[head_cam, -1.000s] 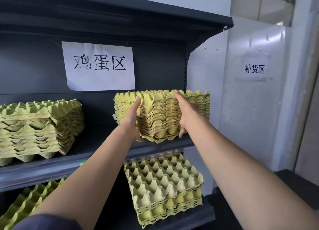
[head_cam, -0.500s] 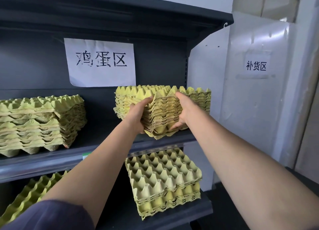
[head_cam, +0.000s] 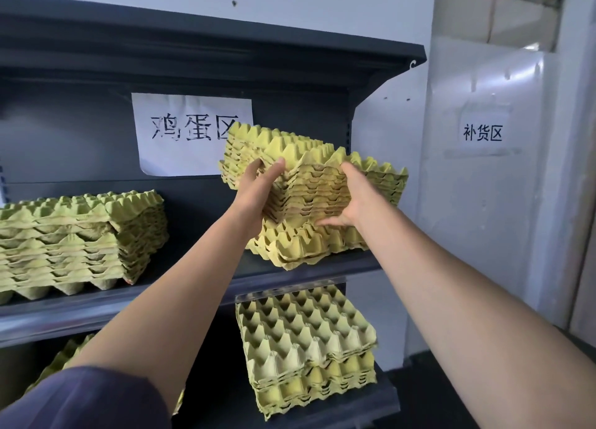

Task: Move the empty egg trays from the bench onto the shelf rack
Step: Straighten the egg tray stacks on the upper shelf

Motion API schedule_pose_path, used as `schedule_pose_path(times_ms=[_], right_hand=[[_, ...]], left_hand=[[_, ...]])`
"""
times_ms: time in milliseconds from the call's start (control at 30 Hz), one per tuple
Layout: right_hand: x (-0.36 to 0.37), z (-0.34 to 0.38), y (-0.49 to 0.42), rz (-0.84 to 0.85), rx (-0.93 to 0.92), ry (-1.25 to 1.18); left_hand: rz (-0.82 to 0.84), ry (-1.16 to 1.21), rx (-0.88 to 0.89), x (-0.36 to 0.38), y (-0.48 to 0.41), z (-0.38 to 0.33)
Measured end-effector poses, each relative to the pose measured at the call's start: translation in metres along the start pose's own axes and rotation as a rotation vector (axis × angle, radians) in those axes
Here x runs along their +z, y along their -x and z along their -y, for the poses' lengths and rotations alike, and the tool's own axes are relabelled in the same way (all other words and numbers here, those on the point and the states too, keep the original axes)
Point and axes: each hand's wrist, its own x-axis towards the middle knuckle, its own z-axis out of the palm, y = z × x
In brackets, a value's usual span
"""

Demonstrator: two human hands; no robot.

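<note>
A stack of egg trays (head_cam: pixel 309 183), yellow-green moulded pulp, is at the right end of the shelf rack's (head_cam: pixel 290 278) middle level, held just over a few more trays (head_cam: pixel 300 245) resting there. Its surface is matte and fibrous, with rows of pointed peaks above and nested cup edges forming ribbed sides. The stack is tilted, its top sloping down to the right, with one corner pointing near. The left hand (head_cam: pixel 258 190) clasps the near-left side, thumb over the top edge; the right hand (head_cam: pixel 353 199) presses the near-right side, fingers curled underneath.
</note>
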Motion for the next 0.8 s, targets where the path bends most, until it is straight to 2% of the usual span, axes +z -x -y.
schedule_pose_path(times_ms=[100, 167, 200, 267, 333, 400, 500, 667, 800], right_hand=[[-0.004, 0.007, -0.002, -0.031, -0.005, -0.039], [-0.009, 0.008, -0.003, -0.059, 0.000, -0.032], [-0.012, 0.008, -0.003, -0.071, -0.004, -0.025], [-0.018, 0.006, -0.004, -0.080, -0.013, -0.012], [-0.023, 0.004, -0.005, -0.098, -0.017, -0.002], [-0.028, 0.002, -0.007, -0.113, -0.018, 0.003], [-0.037, 0.001, -0.009, -0.118, -0.016, -0.005], [-0.049, 0.007, -0.017, -0.095, -0.058, 0.007], [-0.060, 0.017, -0.030, -0.055, -0.073, 0.025]], left_hand=[[-0.068, -0.012, 0.103, -0.015, -0.006, 0.019], [-0.145, -0.268, 0.139, -0.031, -0.009, 0.043], [-0.117, -0.472, 0.141, -0.038, -0.010, 0.055], [0.086, -0.855, 0.150, -0.044, -0.008, 0.076], [0.238, -1.079, 0.233, -0.043, -0.004, 0.085], [0.304, -1.155, 0.347, -0.043, -0.005, 0.089], [0.376, -1.218, 0.403, -0.043, -0.006, 0.096], [0.266, -1.208, 0.547, -0.023, 0.005, 0.101], [0.113, -1.329, 0.627, 0.022, 0.017, 0.100]])
